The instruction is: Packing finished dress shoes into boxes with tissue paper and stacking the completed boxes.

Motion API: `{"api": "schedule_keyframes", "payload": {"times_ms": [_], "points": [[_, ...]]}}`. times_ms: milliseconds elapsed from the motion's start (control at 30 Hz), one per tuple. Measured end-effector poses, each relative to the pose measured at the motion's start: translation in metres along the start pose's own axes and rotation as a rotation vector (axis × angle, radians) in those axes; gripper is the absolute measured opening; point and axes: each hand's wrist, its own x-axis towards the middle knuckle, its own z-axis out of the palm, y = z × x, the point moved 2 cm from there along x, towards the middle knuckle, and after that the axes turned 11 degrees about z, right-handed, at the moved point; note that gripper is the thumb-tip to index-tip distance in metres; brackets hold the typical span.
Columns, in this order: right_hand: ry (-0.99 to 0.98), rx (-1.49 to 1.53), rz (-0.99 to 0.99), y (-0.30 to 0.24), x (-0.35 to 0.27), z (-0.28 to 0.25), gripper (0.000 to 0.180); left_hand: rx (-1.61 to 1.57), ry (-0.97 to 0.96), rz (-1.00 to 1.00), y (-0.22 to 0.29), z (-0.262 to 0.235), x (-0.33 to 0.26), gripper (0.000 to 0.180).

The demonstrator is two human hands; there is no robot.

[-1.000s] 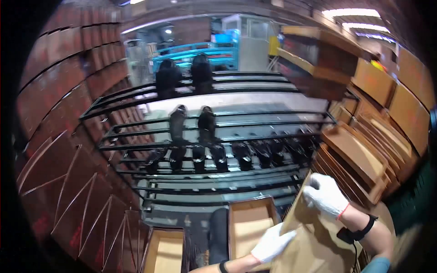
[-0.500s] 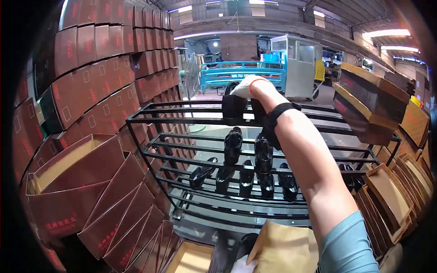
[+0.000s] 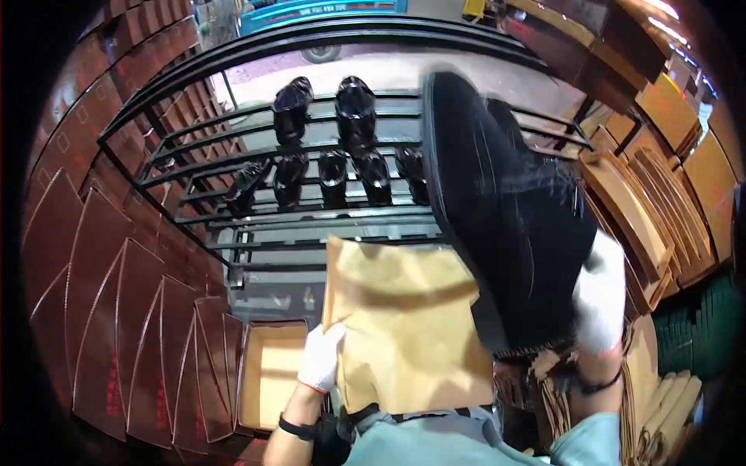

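My right hand (image 3: 602,295), in a white glove, is wrapped round the heel end of a black ankle boot (image 3: 497,210), raised close in front of me on the right. A second dark upper shows behind it, slightly smeared by motion. Lower in the middle, my left hand (image 3: 321,357), gloved too, pinches the left edge of a creased sheet of brown paper (image 3: 408,334) spread before my body. The boot's lower end overlaps the paper's right side; I cannot tell whether they touch.
Beyond stands a black metal rack (image 3: 194,171) with several glossy black shoes (image 3: 356,109). An open box (image 3: 273,365) lies left of my left hand. Dark red boxes (image 3: 101,334) line the left; cardboard lids (image 3: 629,210) and folded paper (image 3: 668,412) stack up on the right.
My right hand has come back from the rack's top bar with the black boot. The view has tipped down, and my left hand now shows fully, with the paper lifted upright.
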Motion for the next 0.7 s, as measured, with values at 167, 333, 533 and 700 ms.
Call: {"api": "schedule_keyframes", "payload": {"times_ms": [167, 333, 533, 700], "points": [[-0.045, -0.295, 0.100, 0.119, -0.128, 0.014, 0.050, -0.101, -0.044, 0.061, 0.032, 0.035, -0.020, 0.037], [-0.095, 0.895, 0.606, 0.136, -0.111, -0.002, 0.057, 0.004, -0.625, -0.214, -0.015, 0.182, -0.050, 0.092], [-0.030, 1.489, 0.673, 0.230, -0.115, -0.029, 0.065, 0.481, -0.875, -0.193, -0.079, 0.234, -0.050, 0.112], [-0.094, 1.315, 0.618, 0.240, -0.104, -0.038, 0.067, 0.537, -0.935, 0.057, -0.035, 0.215, -0.078, 0.100]]}}
